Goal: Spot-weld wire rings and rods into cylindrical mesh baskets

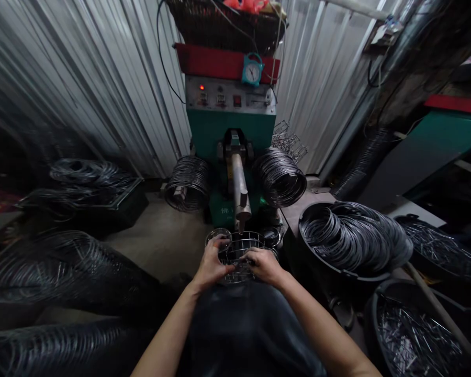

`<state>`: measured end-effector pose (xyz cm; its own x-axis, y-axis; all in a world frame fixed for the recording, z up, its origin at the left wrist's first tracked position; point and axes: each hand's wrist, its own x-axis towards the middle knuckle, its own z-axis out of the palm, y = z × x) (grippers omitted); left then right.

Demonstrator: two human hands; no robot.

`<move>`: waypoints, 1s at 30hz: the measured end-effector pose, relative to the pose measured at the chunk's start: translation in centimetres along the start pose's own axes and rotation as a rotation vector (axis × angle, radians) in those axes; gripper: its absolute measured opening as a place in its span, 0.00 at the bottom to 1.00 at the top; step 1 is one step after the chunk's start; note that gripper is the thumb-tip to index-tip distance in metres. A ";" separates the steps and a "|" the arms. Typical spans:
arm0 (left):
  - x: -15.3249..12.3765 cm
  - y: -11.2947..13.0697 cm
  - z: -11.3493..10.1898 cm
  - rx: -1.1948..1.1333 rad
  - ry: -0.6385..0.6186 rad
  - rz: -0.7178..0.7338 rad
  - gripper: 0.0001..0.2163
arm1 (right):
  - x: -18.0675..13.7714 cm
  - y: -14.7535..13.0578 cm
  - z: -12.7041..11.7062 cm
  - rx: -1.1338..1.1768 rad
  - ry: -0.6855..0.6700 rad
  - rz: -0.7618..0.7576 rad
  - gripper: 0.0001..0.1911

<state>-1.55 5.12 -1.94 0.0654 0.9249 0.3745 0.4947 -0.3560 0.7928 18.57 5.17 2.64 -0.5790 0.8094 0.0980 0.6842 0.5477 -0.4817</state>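
Note:
A round, basket-like frame of thin metal wire (240, 257) is in front of my lap, just below the tip of the machine's metal arm (239, 180). My left hand (212, 264) grips its left side, thumb toward the middle and fingers over the wires. On the right side, my right hand (264, 263) is closed with its fingertips pinched at the wires. Whether a small loose piece sits between those fingertips is too dark to tell. The green machine (204, 124) stands straight ahead, with a red lamp lit on its panel.
Coils of wire rings hang left (187, 183) and right (280, 177) of the arm. At right stand a tub of rings (353, 238) and a tub of short metal rods (419, 335). Stacked wire rings (63, 267) lie at left. A blue clock (253, 69) hangs on the machine.

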 end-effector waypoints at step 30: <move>3.7 -1.3 1.2 0.034 0.157 -0.164 0.29 | -5.8 4.8 4.4 1.393 0.637 0.834 0.17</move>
<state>-0.97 9.15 -2.17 -0.1521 0.9370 0.3145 0.5171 -0.1958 0.8333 23.26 2.16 -4.09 0.1837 0.8925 -0.4120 -0.3762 -0.3234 -0.8683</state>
